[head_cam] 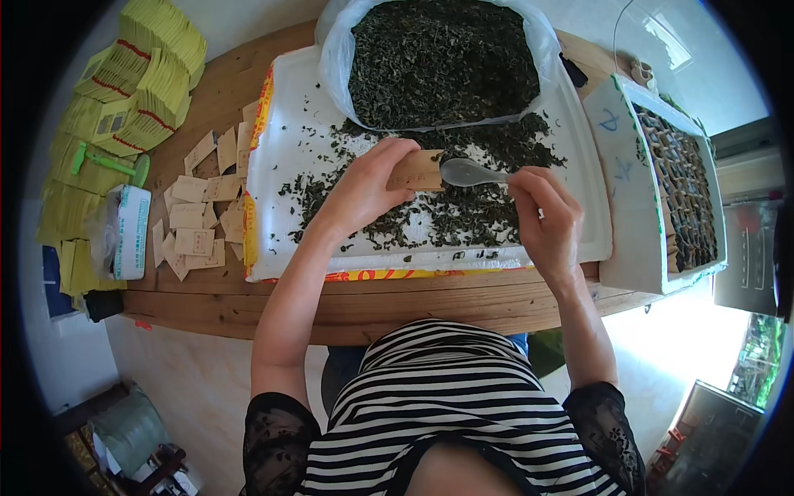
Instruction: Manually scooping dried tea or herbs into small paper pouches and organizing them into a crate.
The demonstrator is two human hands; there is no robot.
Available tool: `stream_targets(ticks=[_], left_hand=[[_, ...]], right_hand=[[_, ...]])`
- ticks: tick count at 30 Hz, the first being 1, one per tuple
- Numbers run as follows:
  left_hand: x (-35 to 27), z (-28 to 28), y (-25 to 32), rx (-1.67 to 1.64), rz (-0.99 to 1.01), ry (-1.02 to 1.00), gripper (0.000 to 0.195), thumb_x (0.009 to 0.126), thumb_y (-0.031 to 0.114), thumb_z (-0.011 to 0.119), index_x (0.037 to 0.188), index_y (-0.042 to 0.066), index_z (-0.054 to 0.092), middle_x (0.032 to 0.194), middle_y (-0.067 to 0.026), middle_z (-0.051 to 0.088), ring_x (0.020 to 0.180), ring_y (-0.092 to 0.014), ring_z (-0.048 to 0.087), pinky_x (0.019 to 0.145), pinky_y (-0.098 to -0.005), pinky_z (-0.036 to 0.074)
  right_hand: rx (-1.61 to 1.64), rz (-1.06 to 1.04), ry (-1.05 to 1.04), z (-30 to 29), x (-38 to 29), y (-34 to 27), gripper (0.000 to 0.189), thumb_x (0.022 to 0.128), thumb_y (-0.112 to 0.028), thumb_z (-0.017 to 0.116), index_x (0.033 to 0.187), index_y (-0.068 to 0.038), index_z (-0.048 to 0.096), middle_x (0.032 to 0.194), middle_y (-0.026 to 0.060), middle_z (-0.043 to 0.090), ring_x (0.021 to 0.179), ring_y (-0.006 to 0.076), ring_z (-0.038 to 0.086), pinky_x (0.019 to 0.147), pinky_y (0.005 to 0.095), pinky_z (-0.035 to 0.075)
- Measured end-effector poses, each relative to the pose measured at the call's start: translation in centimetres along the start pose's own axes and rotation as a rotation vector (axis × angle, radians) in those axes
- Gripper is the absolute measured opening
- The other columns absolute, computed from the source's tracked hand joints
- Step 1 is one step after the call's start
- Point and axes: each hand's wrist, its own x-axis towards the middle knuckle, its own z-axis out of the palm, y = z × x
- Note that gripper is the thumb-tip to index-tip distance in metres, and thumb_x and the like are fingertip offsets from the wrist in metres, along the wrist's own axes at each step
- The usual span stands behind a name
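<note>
Between the fingers of my left hand (378,177) is a small brown paper packet (422,170), its top edge facing right. My right hand (549,217) grips the handle of a translucent plastic spoon (464,172). The spoon's bowl is right at the packet's edge; whether it goes inside cannot be told. Under both hands, dark dried leaves (471,217), like loose tea, lie scattered over a white foam tray (577,204). A clear plastic bag (338,80) heaped with the same leaves (443,59) stands open at the tray's far side.
Several paper packets (194,242) lie loose left of the tray. Beyond them are stacked yellow packets (139,93), a green plastic tool (102,160) and a white-and-teal package (131,232). On the right, a white foam box (633,242) holds rows of filled packets (679,186). Everything rests on a wooden table (397,301).
</note>
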Motion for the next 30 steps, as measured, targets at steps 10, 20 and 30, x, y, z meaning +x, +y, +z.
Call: stream_targets(ticks=[10,20,30], left_hand=[[-0.3,1.5,0.6,-0.01,0.09,0.021,0.052,0.069,-0.005,0.075,0.115,0.005,0.054,0.111,-0.0089,0.059,0.106,-0.028,0.06,0.09,-0.0356,0.048],[-0.8,0.2,-0.6,0.122,-0.022,0.012,0.05,0.071,-0.004,0.072,0.117,0.004,0.053,0.112,-0.0108,0.058,0.105,-0.032,0.059,0.09,-0.0377,0.049],[0.8,-0.6,-1.2,0.533,-0.131,-0.098,0.048,0.075,-0.004,0.065,0.121,0.004,0.052,0.113,-0.0128,0.056,0.109,-0.035,0.057,0.09,-0.0425,0.048]], right_hand=[[-0.026,-0.043,-0.128,2.8,-0.8,1.3,0.013,0.084,0.008,0.063,0.094,0.0,0.064,0.087,0.0123,0.064,0.073,0.0262,0.065,0.063,0.0306,0.05],[0.053,0.225,-0.111,-0.6,-0.8,3.4,0.007,0.085,0.006,0.062,0.091,0.001,0.064,0.08,0.0074,0.063,0.07,0.0149,0.065,0.061,0.0258,0.047],[-0.386,-0.134,-0.135,-1.0,-1.4,4.5,0.03,0.07,0.015,0.057,0.093,-0.004,0.062,0.093,0.0096,0.062,0.08,0.033,0.06,0.069,0.0397,0.049]])
